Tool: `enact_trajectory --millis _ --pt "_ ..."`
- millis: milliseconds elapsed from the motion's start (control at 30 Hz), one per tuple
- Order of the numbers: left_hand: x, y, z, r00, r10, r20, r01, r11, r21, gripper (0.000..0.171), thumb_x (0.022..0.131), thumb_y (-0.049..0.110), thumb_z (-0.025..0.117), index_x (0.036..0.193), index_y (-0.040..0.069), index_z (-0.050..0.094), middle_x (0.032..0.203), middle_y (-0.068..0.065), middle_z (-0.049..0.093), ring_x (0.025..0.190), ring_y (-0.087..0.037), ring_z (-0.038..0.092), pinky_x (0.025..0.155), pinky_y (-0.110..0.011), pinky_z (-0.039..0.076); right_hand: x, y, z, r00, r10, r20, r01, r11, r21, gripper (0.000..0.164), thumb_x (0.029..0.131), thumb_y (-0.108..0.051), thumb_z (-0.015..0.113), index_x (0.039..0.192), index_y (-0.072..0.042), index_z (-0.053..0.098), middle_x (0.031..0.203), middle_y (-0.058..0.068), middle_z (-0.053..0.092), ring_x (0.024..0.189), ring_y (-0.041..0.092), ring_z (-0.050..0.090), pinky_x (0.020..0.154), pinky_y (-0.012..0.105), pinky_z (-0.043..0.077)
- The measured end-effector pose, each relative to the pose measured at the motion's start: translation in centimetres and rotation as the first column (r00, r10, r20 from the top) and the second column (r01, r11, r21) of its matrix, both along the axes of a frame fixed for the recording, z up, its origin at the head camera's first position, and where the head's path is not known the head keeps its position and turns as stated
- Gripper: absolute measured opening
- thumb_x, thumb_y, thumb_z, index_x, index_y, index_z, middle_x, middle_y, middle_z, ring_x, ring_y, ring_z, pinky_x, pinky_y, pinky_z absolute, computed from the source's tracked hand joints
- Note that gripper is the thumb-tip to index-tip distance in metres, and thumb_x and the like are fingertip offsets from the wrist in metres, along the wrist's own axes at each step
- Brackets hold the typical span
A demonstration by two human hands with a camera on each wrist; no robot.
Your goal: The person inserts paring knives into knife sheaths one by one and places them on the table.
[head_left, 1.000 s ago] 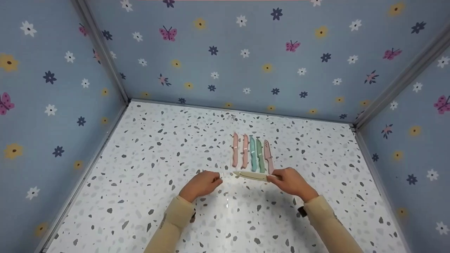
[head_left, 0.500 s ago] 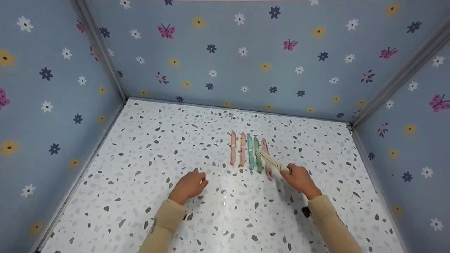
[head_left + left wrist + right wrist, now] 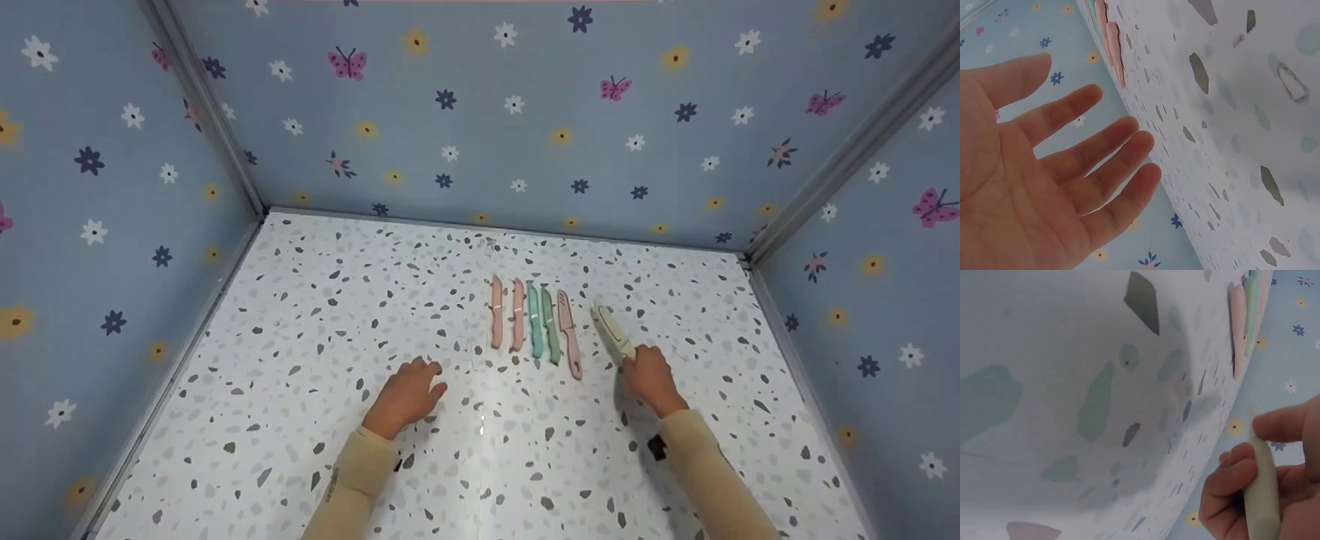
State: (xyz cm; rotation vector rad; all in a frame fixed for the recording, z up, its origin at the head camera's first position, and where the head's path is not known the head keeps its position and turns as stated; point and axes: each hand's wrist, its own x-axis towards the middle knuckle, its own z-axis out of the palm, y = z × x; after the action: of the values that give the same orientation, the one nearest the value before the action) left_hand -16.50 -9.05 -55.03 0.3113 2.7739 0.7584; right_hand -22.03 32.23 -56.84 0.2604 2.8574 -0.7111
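Note:
My right hand point(image 3: 651, 379) grips the handle of a cream-coloured knife point(image 3: 613, 331), its blade pointing away and slightly left. In the right wrist view, fingers and thumb close round the pale handle point(image 3: 1262, 489). Left of this knife lies a pink knife point(image 3: 569, 334) with slots in its blade. Beside it, in a row, are a green knife point(image 3: 550, 326), a teal knife point(image 3: 535, 319) and two pink knives point(image 3: 517, 315), each with a pale band round it. My left hand point(image 3: 405, 397) hovers over the table, fingers spread and holding nothing; its palm shows in the left wrist view.
The white speckled table point(image 3: 337, 300) carries the row of knives near its middle. Blue panels with flowers and butterflies point(image 3: 480, 112) wall it at the back, left and right, with grey metal strips point(image 3: 217, 112) at the corners.
My right hand has carried the cream knife rightward, across the row to the right of the slotted pink knife, turning its blade from leftward to away. My left hand has drawn back left and its fingers opened.

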Motion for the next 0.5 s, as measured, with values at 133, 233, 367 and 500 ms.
enact_trajectory --millis 133,233,367,500 --pt "0.0 0.1 -0.2 1.000 0.001 -0.010 -0.001 1.000 -0.001 0.031 0.096 0.025 0.054 0.119 0.004 0.058 0.116 -0.018 0.054 0.103 -0.034 0.053 0.088 -0.049 0.043 -0.4 0.0 -0.3 0.999 -0.012 0.031 0.012 1.000 0.013 0.038 0.100 -0.018 0.036 0.122 0.012 0.045 0.106 0.021 0.046 0.086 0.028 0.050 0.072 0.040 0.045" --pt "0.0 0.0 -0.5 1.000 0.000 -0.007 0.000 1.000 -0.002 0.030 0.096 0.025 0.054 0.116 0.004 0.059 0.115 -0.017 0.055 0.101 -0.033 0.053 0.087 -0.049 0.044 -0.6 0.0 -0.4 0.998 -0.017 0.057 0.016 1.000 0.023 0.039 0.102 -0.019 0.033 0.124 0.012 0.043 0.108 0.022 0.045 0.090 0.030 0.050 0.076 0.043 0.045" --pt "0.0 -0.1 -0.8 1.000 0.004 -0.007 -0.004 1.000 -0.002 0.029 0.096 0.026 0.054 0.115 0.005 0.060 0.112 -0.015 0.055 0.098 -0.031 0.053 0.086 -0.048 0.044 -0.9 -0.4 -0.5 0.995 -0.020 0.098 0.015 0.999 0.052 0.041 0.102 -0.019 0.032 0.125 0.013 0.042 0.110 0.024 0.044 0.094 0.033 0.049 0.080 0.047 0.044" --pt "-0.1 -0.1 -0.8 1.000 0.004 -0.022 -0.004 1.000 -0.002 0.028 0.096 0.025 0.055 0.114 0.004 0.061 0.111 -0.015 0.055 0.098 -0.031 0.053 0.086 -0.048 0.044 -1.3 -1.0 -0.6 0.989 -0.019 0.146 0.008 0.997 0.077 0.041 0.101 -0.020 0.035 0.124 0.013 0.044 0.108 0.023 0.046 0.089 0.032 0.051 0.075 0.045 0.045"
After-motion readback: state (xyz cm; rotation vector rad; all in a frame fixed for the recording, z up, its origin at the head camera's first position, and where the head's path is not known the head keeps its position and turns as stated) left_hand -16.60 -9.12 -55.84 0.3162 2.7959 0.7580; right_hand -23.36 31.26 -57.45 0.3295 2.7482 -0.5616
